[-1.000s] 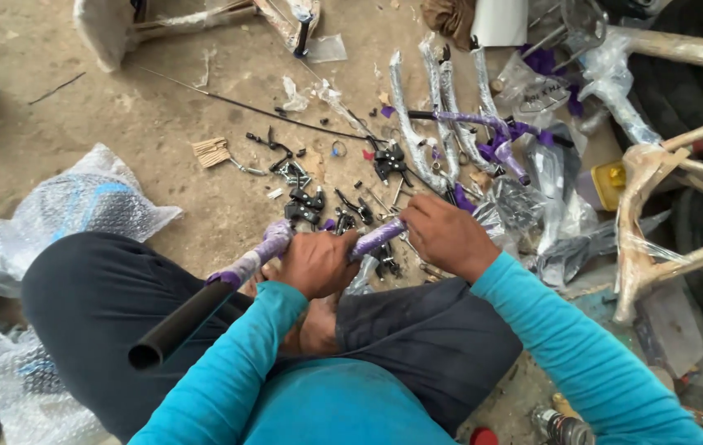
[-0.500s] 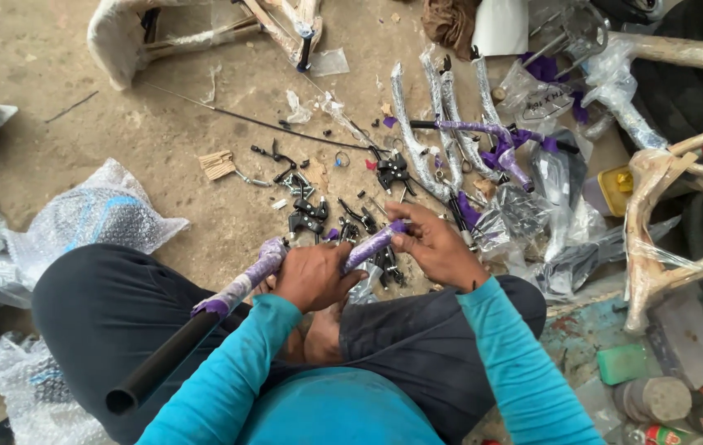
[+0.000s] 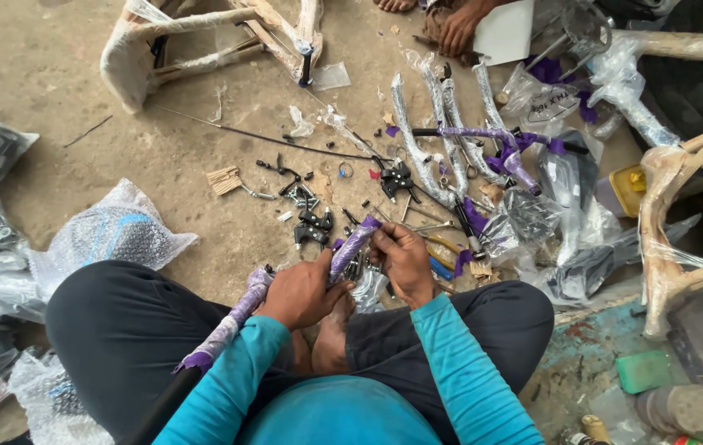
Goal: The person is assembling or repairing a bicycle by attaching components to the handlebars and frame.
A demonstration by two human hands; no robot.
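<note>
I sit cross-legged on the ground with a black handlebar (image 3: 240,317) across my lap, wrapped in purple and clear plastic. My left hand (image 3: 306,290) grips the bar near its middle. My right hand (image 3: 405,259) pinches the purple wrapping at the bar's far end (image 3: 356,241). Small black brake parts (image 3: 312,224) lie on the concrete just beyond my hands.
Wrapped chrome tubes (image 3: 434,132) and a purple-wrapped handlebar (image 3: 496,140) lie ahead right. A wrapped bicycle frame (image 3: 203,37) lies at top, another frame (image 3: 681,206) at right. Bubble-wrapped bags (image 3: 112,235) sit left. Another person's hand (image 3: 459,29) shows at the top edge. A thin black cable (image 3: 261,136) crosses the floor.
The handlebar has swung more upright across my lap. My right hand has shifted from beside the bar's far end onto its purple wrapping. The view has tilted slightly downward.
</note>
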